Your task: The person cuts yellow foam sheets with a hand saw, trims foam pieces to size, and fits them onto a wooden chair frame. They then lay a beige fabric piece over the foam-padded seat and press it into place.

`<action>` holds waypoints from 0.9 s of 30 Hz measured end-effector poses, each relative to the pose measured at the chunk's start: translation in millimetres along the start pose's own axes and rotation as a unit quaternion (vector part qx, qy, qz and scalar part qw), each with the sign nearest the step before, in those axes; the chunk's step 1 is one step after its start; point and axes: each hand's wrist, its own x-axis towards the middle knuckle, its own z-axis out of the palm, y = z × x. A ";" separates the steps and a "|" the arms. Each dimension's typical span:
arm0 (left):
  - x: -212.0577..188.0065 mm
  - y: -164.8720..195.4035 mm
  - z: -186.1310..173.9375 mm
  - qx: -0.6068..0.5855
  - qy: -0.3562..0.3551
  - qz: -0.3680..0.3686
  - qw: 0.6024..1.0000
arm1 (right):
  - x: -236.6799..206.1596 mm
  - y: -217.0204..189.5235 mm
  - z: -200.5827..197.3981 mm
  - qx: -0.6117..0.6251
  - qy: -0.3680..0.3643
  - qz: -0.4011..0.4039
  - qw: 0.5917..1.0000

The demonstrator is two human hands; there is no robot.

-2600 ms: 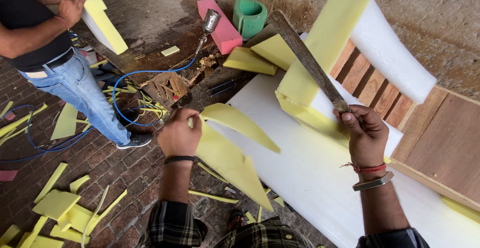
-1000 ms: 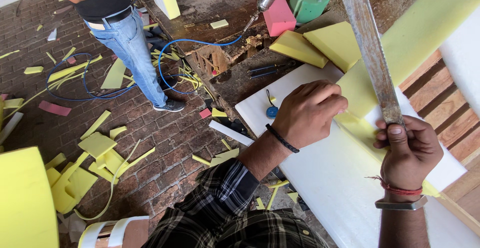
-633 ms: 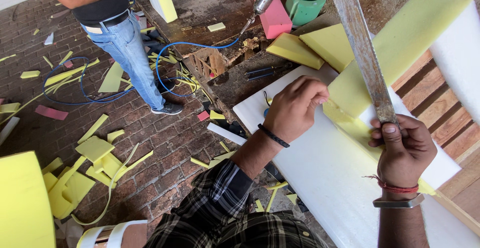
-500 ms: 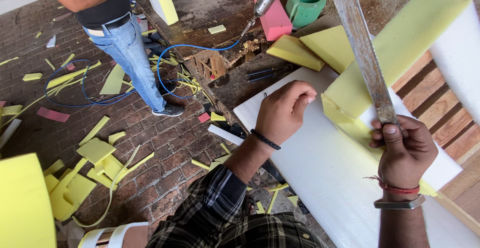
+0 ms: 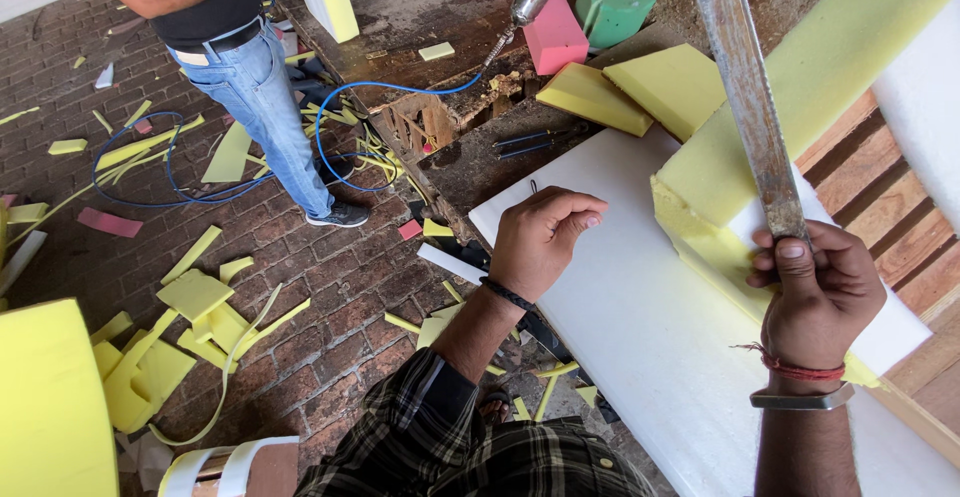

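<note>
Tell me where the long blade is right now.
In the head view, right side: the long blade stands gripped in the right hand, crossing the yellow foam strip above the white foam sheet.

Single view — head-worn camera, looking steeply down over the wearer's own chest and forearms. Close range: the left hand [image 5: 540, 242] sits mid-frame, the right hand [image 5: 815, 297] lower right, both large in the picture. Beyond the left hand the view tilts outward across the brick floor [image 5: 300, 347] to a standing person's legs [image 5: 265, 107] at upper left — farther off, head cropped by the top edge. No second view to overlap.
</note>
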 end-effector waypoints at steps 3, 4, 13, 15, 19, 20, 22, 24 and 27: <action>0.9 1.2 -2.2 -0.006 -0.011 -0.003 1.000 | 0.3 -0.7 0.3 0.001 0.005 0.004 1.000; 1.3 1.8 -2.5 -0.008 -0.012 -0.001 1.000 | 0.4 -1.0 0.4 0.003 0.008 0.007 1.000; 5.5 13.9 1.4 0.049 -0.063 -0.075 0.994 | -1.7 -6.6 3.1 -0.002 0.009 0.012 1.000; 8.4 22.0 2.6 0.051 -0.072 -0.076 0.993 | -1.8 -9.1 2.6 -0.002 0.014 0.024 1.000; 17.7 39.2 0.0 0.060 -0.040 0.030 0.997 | -1.1 -12.2 0.6 0.031 0.038 0.030 0.998; 23.6 43.0 4.4 0.076 -0.029 0.069 0.994 | -0.7 -12.8 -0.6 0.048 0.052 0.046 0.996; 34.3 51.3 15.7 0.092 -0.058 0.084 0.991 | -0.4 -13.3 -2.3 0.086 0.078 0.078 0.990; 46.6 58.8 28.9 0.120 -0.088 0.120 0.982 | 1.0 -12.3 -3.5 0.107 0.088 0.090 0.986; 66.8 73.2 63.6 0.172 -0.135 0.176 0.960 | 0.3 -9.9 -4.7 0.147 0.095 0.090 0.980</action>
